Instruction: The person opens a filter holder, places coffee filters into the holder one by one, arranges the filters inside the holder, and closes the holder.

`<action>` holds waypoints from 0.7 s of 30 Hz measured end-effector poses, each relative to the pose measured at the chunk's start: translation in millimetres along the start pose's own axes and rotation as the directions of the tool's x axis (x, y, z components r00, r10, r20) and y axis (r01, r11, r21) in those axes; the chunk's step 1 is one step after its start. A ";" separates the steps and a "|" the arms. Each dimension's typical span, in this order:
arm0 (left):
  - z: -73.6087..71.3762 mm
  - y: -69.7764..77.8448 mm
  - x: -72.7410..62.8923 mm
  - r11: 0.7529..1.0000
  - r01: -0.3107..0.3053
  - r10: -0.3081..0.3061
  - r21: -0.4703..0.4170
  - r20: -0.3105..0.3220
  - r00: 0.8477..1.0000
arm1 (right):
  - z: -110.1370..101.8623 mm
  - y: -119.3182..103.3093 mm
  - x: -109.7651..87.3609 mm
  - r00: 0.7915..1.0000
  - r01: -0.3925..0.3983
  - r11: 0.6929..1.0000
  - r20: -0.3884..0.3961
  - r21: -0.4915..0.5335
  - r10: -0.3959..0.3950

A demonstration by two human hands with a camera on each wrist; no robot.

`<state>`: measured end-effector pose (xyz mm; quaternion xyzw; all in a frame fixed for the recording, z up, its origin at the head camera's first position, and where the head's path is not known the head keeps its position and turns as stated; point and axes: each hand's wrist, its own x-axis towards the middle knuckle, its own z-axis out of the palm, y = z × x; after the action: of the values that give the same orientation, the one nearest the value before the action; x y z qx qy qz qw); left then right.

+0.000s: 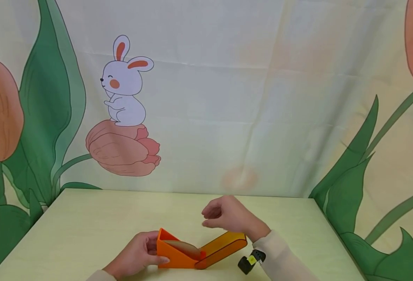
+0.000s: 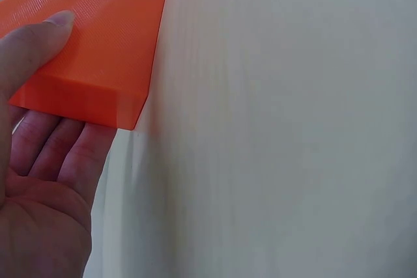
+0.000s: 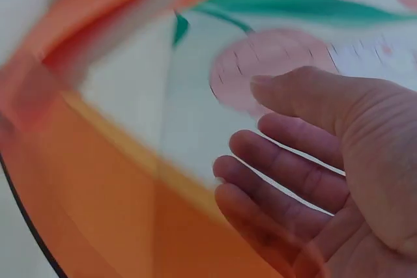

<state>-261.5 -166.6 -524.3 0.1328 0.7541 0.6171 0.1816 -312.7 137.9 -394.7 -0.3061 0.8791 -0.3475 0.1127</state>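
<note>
My left hand [image 1: 137, 251] grips the left end of an orange wedge-shaped holder [image 1: 176, 257]. In the left wrist view its thumb [image 2: 45, 37] presses one broad face of the holder, with the other fingers on the far side. Inside the holder stands a flat, tan, round-edged piece [image 1: 181, 248]. A see-through amber lid [image 1: 224, 248] hinges from the right end and slants up to the right. My right hand [image 1: 229, 212] hovers over this lid, its fingers loosely bent and holding nothing. In the right wrist view the lid and holder are blurred.
The holder sits near the front of a pale table [image 1: 97, 218]. Behind the table hangs a cloth backdrop [image 1: 206, 117] printed with tulips and a rabbit. A small black camera [image 1: 246, 265] is strapped to the right wrist.
</note>
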 end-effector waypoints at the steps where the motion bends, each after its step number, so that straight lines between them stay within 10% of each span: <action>1: 0.1 0.1 -0.2 1.000 -0.001 0.001 0.000 0.000 1.000 | -5.6 4.5 0.2 1.000 -0.005 1.000 -0.019 0.007 0.005; 10: 1.2 2.5 -1.2 1.000 -0.003 0.003 0.014 -0.005 1.000 | -41.3 53.1 3.0 0.957 -0.196 0.981 -0.217 -0.006 0.190; 21: 2.5 3.0 -1.3 0.999 -0.005 0.005 0.033 -0.011 1.000 | -34.3 111.7 13.1 0.882 -0.373 0.928 -0.307 0.009 0.358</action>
<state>-259.4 -164.4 -521.6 0.1342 0.7648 0.6057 0.1738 -388.4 212.2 -445.3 -0.0805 0.9362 -0.3407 0.0325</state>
